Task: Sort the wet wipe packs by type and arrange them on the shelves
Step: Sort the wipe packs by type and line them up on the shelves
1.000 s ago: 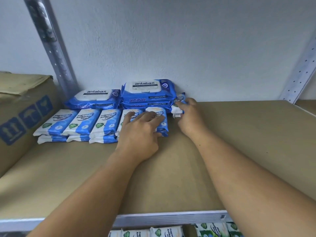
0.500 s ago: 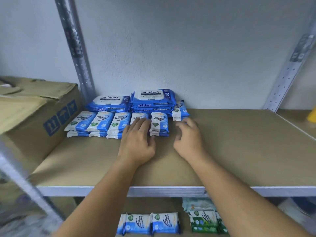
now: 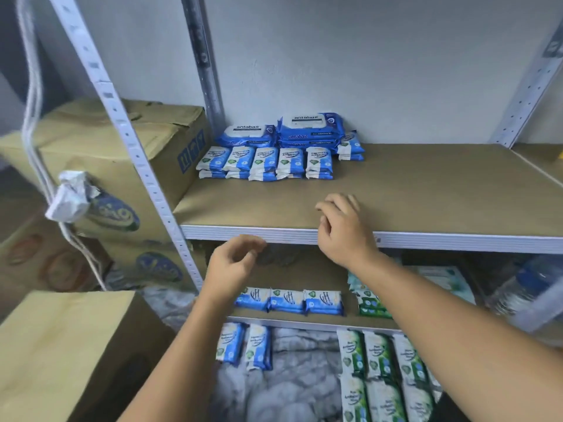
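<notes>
1. The small blue-and-white packs (image 3: 265, 162) sit in a neat row of five short stacks at the back left of the upper shelf (image 3: 426, 190). They are just in front of the large blue Antabax packs (image 3: 309, 129). One more small stack leans at the right end of the large ones.
2. That group looks settled to me, so I judge the step in hand is fetching the next batch.
3. My left grip (image 3: 234, 266) hangs in front of the middle shelf, fingers loosely curled round nothing. My right grip (image 3: 344, 229) hovers at the upper shelf's front edge, fingers loosely bent and also empty.
4. Three loose blue packs (image 3: 289, 301) lie on the middle shelf, with green packs (image 3: 370, 303) near them. Lower down, further blue packs (image 3: 243, 345) and a green batch (image 3: 380, 360) rest on a crumpled grey cloth (image 3: 292, 376). The next move calls for picking by colour: blue joins the upper row and green is kept apart.
5. The packs are soft, glossy film pillows with crimped ends. They are probably slippery and squashy, so I should pinch across the flat faces.
6. The shelf board is matte brown, its front edge is ribbed pale metal, and the upright (image 3: 131, 141) is perforated. A dented cardboard box (image 3: 122, 153) stands to the left.
</notes>
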Motion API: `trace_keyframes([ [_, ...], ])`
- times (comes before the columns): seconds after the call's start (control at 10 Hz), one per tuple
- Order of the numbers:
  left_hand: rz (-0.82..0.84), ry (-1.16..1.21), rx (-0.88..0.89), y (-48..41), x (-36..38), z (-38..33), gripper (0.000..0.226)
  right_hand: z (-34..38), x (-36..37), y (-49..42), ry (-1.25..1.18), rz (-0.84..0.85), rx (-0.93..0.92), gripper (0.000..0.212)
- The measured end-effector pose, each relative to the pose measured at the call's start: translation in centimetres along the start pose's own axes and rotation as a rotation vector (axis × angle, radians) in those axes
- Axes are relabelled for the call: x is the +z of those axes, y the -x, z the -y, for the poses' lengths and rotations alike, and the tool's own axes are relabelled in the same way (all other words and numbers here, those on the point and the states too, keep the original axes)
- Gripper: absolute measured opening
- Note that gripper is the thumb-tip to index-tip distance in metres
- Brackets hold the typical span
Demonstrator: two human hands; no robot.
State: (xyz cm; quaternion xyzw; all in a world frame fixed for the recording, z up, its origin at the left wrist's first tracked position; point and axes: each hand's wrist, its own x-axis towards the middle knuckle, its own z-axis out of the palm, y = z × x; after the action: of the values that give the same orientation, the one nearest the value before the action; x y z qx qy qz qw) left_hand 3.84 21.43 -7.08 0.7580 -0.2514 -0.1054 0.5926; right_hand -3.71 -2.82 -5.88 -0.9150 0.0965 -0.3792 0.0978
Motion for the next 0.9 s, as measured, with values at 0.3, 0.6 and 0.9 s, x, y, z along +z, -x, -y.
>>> trace_keyframes([
  [0.3,-0.024,-0.227,-0.418,1.5,-3.8,8.5,0.019,8.0,6.2,7.2,-0.242,0.261,-0.039,0.009],
  [0.6,0.021,-0.376,-0.612,1.3,-0.4,10.9,0.040,6.3,17.4,15.6,-0.174,0.944,0.373,0.010],
  [0.9,-0.119,-0.465,-0.630,1.2,1.2,56.8,0.077,5.0,29.0,22.0,-0.344,1.047,0.957,0.010],
])
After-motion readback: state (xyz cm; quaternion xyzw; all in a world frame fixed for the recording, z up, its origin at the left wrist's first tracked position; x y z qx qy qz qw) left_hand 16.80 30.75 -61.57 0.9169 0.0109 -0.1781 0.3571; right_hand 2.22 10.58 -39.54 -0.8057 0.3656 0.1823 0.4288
